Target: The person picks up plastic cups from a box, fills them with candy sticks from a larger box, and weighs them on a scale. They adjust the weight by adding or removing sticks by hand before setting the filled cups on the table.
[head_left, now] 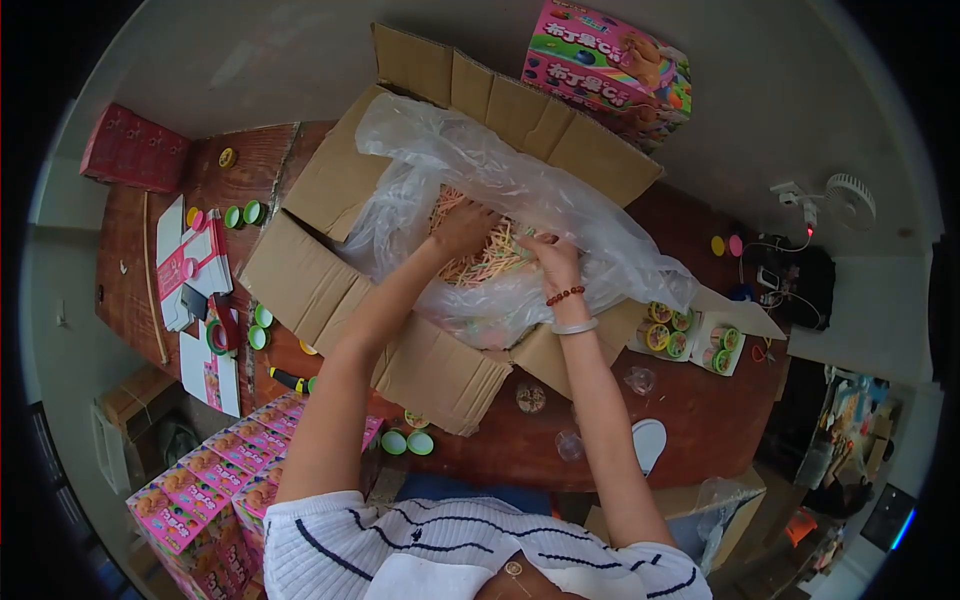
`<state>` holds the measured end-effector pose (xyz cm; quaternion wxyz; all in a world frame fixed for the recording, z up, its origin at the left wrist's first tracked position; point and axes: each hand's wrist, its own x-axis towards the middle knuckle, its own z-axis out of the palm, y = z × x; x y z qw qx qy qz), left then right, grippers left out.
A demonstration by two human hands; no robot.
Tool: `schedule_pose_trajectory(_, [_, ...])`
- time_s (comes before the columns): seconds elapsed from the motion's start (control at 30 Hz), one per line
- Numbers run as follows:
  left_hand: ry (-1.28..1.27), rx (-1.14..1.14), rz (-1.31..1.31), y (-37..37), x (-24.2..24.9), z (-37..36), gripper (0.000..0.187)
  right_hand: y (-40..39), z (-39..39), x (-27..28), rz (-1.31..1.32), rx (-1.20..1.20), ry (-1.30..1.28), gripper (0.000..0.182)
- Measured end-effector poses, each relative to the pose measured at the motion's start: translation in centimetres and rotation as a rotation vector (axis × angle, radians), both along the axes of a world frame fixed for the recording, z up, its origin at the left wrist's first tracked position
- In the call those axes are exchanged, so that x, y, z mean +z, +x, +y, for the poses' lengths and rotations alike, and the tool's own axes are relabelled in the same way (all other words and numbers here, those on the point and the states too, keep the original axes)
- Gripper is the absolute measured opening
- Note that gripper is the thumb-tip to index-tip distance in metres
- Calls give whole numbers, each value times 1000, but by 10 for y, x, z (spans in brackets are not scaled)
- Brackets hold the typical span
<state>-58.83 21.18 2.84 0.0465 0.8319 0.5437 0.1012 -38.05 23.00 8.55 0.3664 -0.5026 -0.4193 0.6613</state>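
Observation:
A large cardboard box [335,290] stands with its flaps spread, lined with a clear plastic bag [440,135]. Inside the bag lies a heap of thin pastel sticks [480,268], mostly orange and yellow with some green. My left hand [465,228] reaches into the heap, its back upward and its fingertips hidden among the sticks. Beside it, on the right, my right hand [557,265] is closed, thumb and fingers pinched at a few pale green sticks. A beaded bracelet and a pale bangle circle my right wrist.
Pink printed cartons [200,480] are stacked at lower left; another printed carton [610,65] stands behind the box. A white tray [715,345] holds several round tubs. Green lids [394,442], a utility knife [289,380], a tape roll [217,337] and a small fan [850,202] are around.

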Motion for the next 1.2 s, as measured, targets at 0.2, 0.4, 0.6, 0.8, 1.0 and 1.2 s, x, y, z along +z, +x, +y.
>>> schedule_pose_trajectory(0.2, [-177,260,-408,-15,24,-18,46,-7,0,-1,47,83,24,41])
schedule_pose_trajectory(0.4, [-66,320,-552,-30,36,-60,84,-1,0,-4,202,11,-125,50])
schedule_pose_trajectory(0.6, [-64,217,112,-14,10,-27,96,1,-2,-13,36,59,-23,57])
schedule_pose_trajectory(0.8, [-184,443,-123,-21,33,-22,71,-9,-14,12,-10,119,105,60])
schedule_pose_trajectory(1.0, [-410,836,-1669,-25,62,-53,34,-39,-15,18,47,306,138,61])
schedule_pose_trajectory(1.2, [-146,785,-1787,-3,83,-47,39,-68,-49,5,127,163,-134,70])
